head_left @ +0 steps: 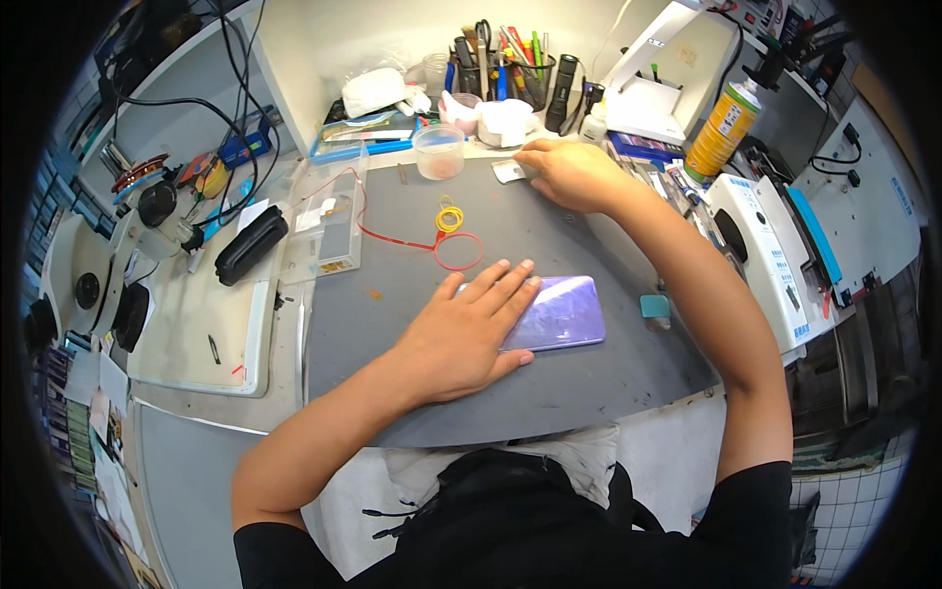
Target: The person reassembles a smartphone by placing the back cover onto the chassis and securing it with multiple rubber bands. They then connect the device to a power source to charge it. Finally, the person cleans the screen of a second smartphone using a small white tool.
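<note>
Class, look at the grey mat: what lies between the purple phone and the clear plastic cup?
In the head view, between the purple phone and the clear plastic cup lie a yellow ring and a red wire loop.

A white table point(196, 324) carries a grey work mat point(608, 383) at its middle — left of the mat a white shelf unit point(186, 69) rises, strung with black cables. Behind the mat stands a pale wall point(392, 29); far right of it, a tiled floor point(854, 510), evenly lit.

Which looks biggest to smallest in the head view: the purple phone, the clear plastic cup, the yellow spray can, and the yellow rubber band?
1. Purple phone
2. Yellow spray can, near the curved rim, so unsure
3. Clear plastic cup
4. Yellow rubber band
</note>
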`<state>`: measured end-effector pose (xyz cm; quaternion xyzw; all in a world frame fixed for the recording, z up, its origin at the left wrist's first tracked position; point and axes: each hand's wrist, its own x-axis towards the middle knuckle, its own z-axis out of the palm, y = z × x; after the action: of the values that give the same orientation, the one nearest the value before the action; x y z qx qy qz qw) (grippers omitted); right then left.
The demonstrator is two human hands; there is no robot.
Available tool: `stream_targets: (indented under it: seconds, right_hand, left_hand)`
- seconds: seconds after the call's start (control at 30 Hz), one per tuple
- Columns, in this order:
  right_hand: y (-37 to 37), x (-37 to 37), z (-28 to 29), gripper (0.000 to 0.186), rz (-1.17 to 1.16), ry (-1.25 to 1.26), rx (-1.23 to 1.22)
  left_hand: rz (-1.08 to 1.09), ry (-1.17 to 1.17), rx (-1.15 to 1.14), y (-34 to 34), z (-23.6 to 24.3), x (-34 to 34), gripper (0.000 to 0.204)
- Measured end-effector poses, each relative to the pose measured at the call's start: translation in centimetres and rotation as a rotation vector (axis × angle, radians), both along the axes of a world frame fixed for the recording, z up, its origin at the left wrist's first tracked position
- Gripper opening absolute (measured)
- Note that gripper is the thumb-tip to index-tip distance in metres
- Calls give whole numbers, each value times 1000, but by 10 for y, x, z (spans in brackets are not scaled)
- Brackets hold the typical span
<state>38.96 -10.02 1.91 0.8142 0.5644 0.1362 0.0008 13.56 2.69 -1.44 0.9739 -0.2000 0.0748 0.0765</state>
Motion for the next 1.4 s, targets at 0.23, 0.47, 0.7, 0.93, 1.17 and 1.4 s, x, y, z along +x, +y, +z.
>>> stream_targets:
  seconds: [0.23,0.47,0.7,0.93,1.17,1.4]
  right_hand:
    - [44,2,-8,20,-85,-114,-206]
    - [1,-25,10,25,2,153,333]
    - [-70,-95,18,18,75,399,316]
    - [-102,-126,20,19,8,432,384]
    - [-102,-136,22,14,11,325,361]
    - [-103,-137,21,17,3,304,345]
  left_hand:
    - [-16,-46,-55,3,-5,0,70]
    - [103,-66,-221,2,1,2,78]
    - [125,-58,-310,7,4,16,72]
    - [132,-123,-268,-3,16,5,75]
    - [69,-272,-263,-11,20,-5,73]
    - [72,-301,-258,-14,18,-6,76]
